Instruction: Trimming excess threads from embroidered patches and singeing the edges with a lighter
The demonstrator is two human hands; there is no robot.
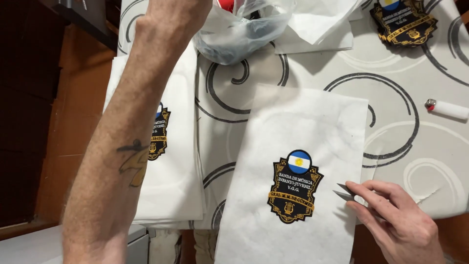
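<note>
White backing sheet [293, 195] lay flat on the desk [420, 146] w/ a black-and-gold badge [294, 188] stitched at its centre. Right hand [398, 220] rested at the sheet's right edge, fingers [371, 193] clamped on small scissors [344, 191], blade tips near the badge but apart from it. Judged step: trimming the badge out; next cut would need blades eased in close to the border. Left hand out of frame, forearm [127, 137] raised, so fingers' state can't be told. White lighter [447, 108] sat well apart.
</note>
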